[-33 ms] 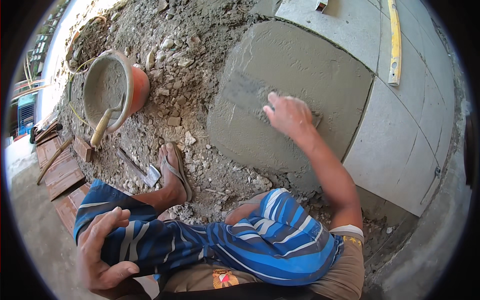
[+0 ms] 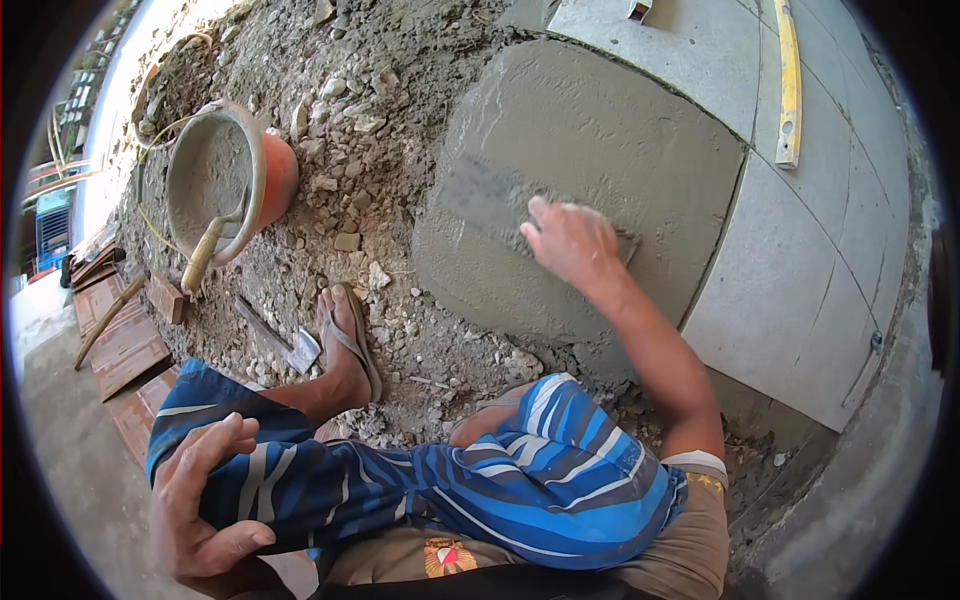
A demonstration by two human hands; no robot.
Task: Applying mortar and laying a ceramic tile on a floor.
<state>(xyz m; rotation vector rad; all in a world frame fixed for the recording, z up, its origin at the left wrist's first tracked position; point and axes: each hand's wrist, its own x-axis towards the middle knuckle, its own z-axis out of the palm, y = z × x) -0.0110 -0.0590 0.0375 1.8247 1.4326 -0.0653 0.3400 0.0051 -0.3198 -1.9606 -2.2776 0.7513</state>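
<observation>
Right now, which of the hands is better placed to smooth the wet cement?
Right, likely: the right hand holds a flat trowel on the wet cement; the left hand is open by the striped shorts, away from it.

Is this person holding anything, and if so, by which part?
The right grip holds a flat trowel, apparently by its handle, which is hidden underneath. The left grip is open and empty.

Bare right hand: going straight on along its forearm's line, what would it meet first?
Past the wet grey cement patch under its flat rectangular grey trowel, the right hand would likely meet the loose brown-grey rubble first; its height above the ground is unclear.
</observation>
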